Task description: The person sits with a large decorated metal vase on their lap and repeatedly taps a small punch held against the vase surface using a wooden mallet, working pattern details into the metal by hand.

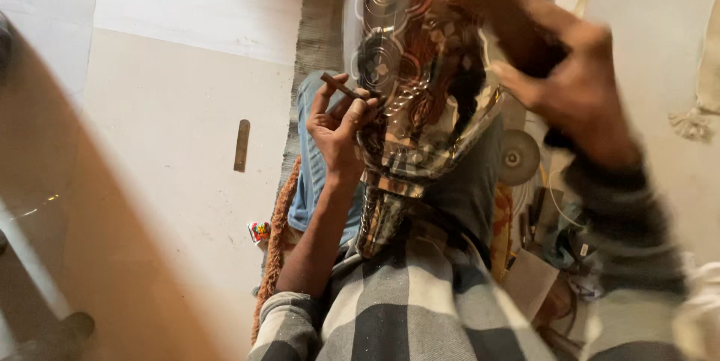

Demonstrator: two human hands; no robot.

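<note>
A large shiny metal vessel (420, 68) with engraved flower and circle patterns rests on my lap, its narrow neck toward my chest. My left hand (337, 124) grips a thin brown chisel-like tool (341, 86) with its tip against the vessel's left side. My right hand (559, 68) lies on the vessel's upper right side, fingers curled over its surface. It is blurred. I wear a grey and white checked shirt and blue jeans.
A brown flat bar (241, 145) lies on the pale floor to the left. A round grinding disc (519, 157) and several dark tools (532, 215) sit by my right leg. A small colourful packet (259, 231) lies beside a woven mat edge (279, 211).
</note>
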